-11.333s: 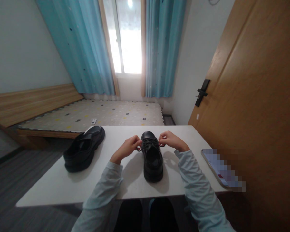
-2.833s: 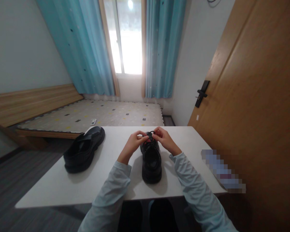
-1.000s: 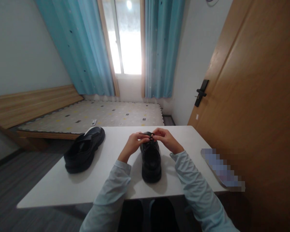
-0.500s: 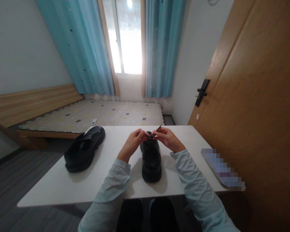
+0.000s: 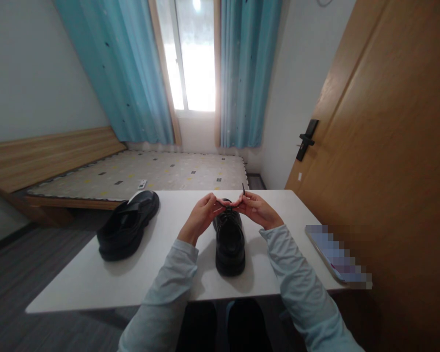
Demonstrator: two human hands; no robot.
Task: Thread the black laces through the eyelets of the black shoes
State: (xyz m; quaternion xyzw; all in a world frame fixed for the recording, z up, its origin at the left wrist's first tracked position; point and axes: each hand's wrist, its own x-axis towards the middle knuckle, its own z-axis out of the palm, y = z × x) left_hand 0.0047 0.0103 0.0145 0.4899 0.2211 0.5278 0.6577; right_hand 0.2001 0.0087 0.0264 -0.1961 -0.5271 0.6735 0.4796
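A black lace-up shoe [image 5: 230,249] stands upright on the white table, its heel toward me and its toe away. Above its front, my left hand [image 5: 205,211] pinches a black shoelace on the left side. On the right side, my right hand [image 5: 255,209] pinches the shoelace [image 5: 243,188], whose loose end sticks up past the fingers. Between the hands the lace meets at the top of the shoe; its exact shape there is too small to tell. The other black shoe [image 5: 126,230] sits apart at the table's left, toe pointing away to the right.
The white table [image 5: 161,274] spans the space before me. A flat tray-like object [image 5: 335,256], blurred out, lies at its right edge. Behind stand a bed [image 5: 168,168] with a small white remote [image 5: 143,184] and a wooden door [image 5: 385,146] at right.
My right hand has shifted slightly right, spreading from the left. The lace end in it, slanted before, now points nearly straight up. Both shoes stay where they were.
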